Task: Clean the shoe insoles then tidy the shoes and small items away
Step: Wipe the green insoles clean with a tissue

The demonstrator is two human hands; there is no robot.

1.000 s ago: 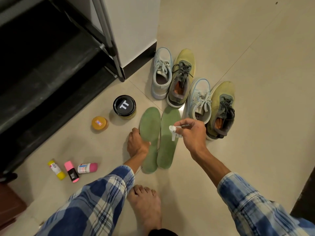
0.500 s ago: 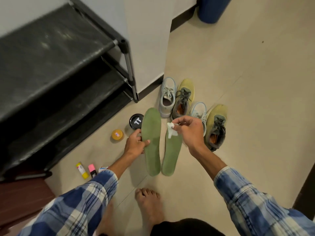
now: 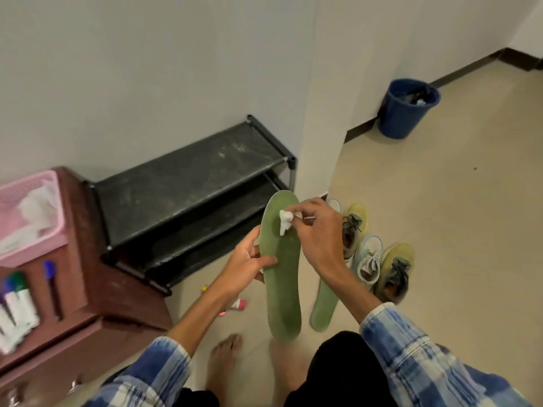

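In front of the rack [image 3: 188, 195], your left hand [image 3: 246, 265] gripped the raised insole [image 3: 283, 289] at its edge, thumb across its face and fingers curled behind. Your right hand [image 3: 317, 230] pinched a white wad [image 3: 285, 223] in closed fingertips against the insole's toe end. The other insole [image 3: 323, 306] lay on the floor beside the shoes [image 3: 367, 259].
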